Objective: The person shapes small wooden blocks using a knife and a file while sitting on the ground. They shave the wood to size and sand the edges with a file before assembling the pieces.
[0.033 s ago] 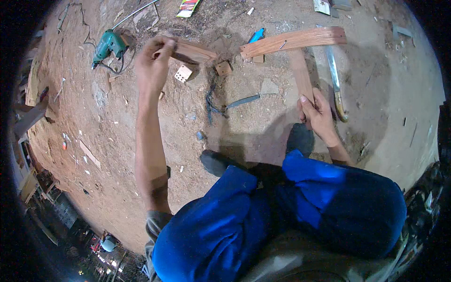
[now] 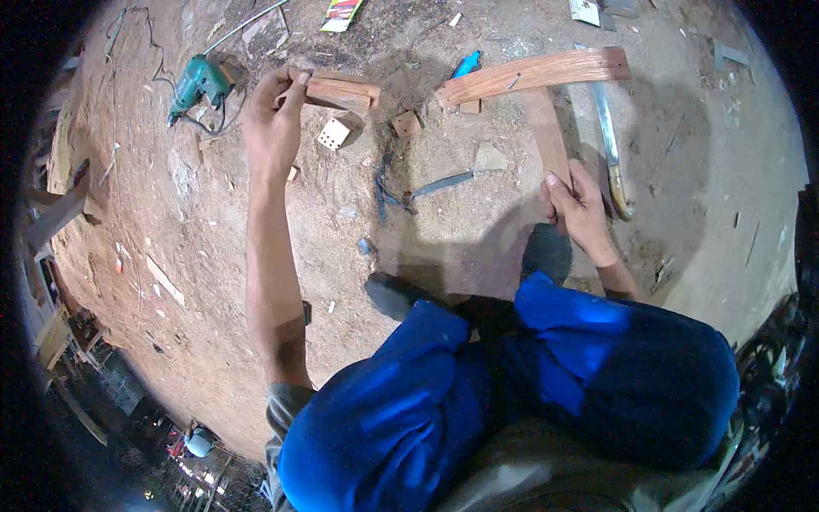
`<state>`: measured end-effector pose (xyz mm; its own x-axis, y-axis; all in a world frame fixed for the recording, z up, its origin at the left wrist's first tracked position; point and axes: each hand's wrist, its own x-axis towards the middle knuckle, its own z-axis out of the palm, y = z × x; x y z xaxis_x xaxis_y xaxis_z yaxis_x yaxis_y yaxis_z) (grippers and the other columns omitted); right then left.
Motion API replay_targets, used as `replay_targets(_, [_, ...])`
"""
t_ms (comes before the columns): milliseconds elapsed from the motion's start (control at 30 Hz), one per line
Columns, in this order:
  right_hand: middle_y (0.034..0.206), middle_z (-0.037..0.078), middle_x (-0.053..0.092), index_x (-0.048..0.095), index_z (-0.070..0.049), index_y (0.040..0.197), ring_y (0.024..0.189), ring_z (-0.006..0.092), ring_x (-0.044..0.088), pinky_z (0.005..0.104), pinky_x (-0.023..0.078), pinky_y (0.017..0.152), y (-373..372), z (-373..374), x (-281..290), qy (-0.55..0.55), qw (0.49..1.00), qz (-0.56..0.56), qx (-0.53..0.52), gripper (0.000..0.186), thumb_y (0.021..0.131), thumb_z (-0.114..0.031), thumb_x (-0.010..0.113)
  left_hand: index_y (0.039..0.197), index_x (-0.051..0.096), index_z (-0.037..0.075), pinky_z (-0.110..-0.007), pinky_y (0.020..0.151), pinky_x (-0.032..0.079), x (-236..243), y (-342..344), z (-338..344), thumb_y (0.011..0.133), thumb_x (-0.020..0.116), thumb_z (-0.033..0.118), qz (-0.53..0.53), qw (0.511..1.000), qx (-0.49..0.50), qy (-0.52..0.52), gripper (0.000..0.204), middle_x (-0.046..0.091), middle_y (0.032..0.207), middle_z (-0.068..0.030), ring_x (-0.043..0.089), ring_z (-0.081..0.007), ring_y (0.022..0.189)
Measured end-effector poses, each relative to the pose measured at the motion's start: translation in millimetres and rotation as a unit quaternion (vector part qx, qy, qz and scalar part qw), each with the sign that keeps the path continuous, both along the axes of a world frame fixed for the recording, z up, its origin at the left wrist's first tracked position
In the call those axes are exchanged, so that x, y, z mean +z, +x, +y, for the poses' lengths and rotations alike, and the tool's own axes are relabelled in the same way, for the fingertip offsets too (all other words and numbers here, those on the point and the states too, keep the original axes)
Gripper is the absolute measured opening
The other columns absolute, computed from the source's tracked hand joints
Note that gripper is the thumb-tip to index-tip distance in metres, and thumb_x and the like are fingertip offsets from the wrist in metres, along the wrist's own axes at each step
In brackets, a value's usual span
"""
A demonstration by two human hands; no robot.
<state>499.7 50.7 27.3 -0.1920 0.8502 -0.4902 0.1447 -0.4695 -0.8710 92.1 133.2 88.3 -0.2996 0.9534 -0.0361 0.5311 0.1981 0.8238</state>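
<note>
My left hand [image 2: 275, 119] reaches far out and grips the near end of a reddish wooden block [image 2: 345, 92], held just above the dirt floor. My right hand [image 2: 580, 205] holds the near end of a narrow wooden strip [image 2: 546, 136], with the thumb lying on top of it. The strip's far end meets a long curved plank [image 2: 533, 75], and together they form a T on the ground. My knees in blue trousers [image 2: 597, 367] and two dark shoes [image 2: 397, 294] fill the lower part of the view.
A green power drill [image 2: 196, 84] with its cord lies far left. A pale block with holes [image 2: 334, 132] and a small wood offcut [image 2: 406, 124] lie below the held block. A metal blade [image 2: 444, 183], a blue-handled tool [image 2: 467, 64] and a long knife [image 2: 607, 145] lie around the strip.
</note>
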Motion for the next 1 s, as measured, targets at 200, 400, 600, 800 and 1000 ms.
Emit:
replay_targets(200, [0.074, -0.001, 0.056, 0.055, -0.005, 0.098, 0.061, 0.0072, 0.055, 0.0252, 0.044, 0.053, -3, -3, -6, 0.005, 1.0, -0.007, -0.001, 0.015, 0.103, -0.019, 0.06, 0.101, 0.07, 0.004, -0.028, 0.088, 0.047, 6, 19, -11, 0.096, 0.069, 0.011, -0.14, 0.986, -0.012, 0.087, 0.009, 0.071, 0.102, -0.0028, 0.063, -0.0125, 0.096])
replay_targets(400, [0.075, 0.0, 0.059, 0.057, -0.006, 0.104, 0.057, 0.008, 0.053, 0.0262, 0.044, 0.05, -4, -4, -6, 0.015, 0.999, 0.046, 0.015, 0.014, 0.103, -0.019, 0.059, 0.101, 0.072, 0.007, -0.035, 0.095, 0.048, -9, 13, -15, 0.091, 0.073, 0.013, -0.03, 0.989, 0.038, 0.138, 0.012, 0.074, 0.111, -0.0067, 0.067, -0.0188, 0.106])
replay_targets(600, [0.075, 0.003, 0.06, 0.057, -0.006, 0.107, 0.055, 0.0108, 0.055, 0.0275, 0.043, 0.048, -4, -5, 7, -0.062, 0.992, 0.111, -0.003, 0.017, 0.104, -0.023, 0.056, 0.102, 0.073, 0.007, -0.039, 0.101, 0.046, -9, 21, -24, 0.089, 0.075, 0.012, 0.107, 0.98, -0.038, 0.165, 0.015, 0.068, 0.12, -0.0088, 0.062, -0.0236, 0.115])
replay_targets(800, [0.075, 0.004, 0.06, 0.057, -0.005, 0.11, 0.055, 0.0133, 0.056, 0.0286, 0.044, 0.049, -10, -8, 6, -0.08, 0.992, 0.093, 0.002, 0.018, 0.103, -0.022, 0.058, 0.101, 0.072, 0.008, -0.037, 0.105, 0.043, -7, 21, -28, 0.091, 0.073, 0.012, 0.017, 0.992, 0.003, 0.123, 0.011, 0.064, 0.127, -0.0085, 0.057, -0.0226, 0.122])
replay_targets(1000, [0.075, 0.004, 0.06, 0.058, -0.005, 0.11, 0.057, 0.0127, 0.056, 0.0278, 0.044, 0.05, -12, -6, 7, -0.099, 0.99, 0.103, 0.003, 0.019, 0.103, -0.023, 0.059, 0.106, 0.066, 0.007, -0.04, 0.11, 0.041, -28, 26, -52, 0.096, 0.067, 0.007, -0.161, 0.976, 0.02, 0.142, 0.01, 0.059, 0.136, -0.0098, 0.053, -0.0245, 0.13])
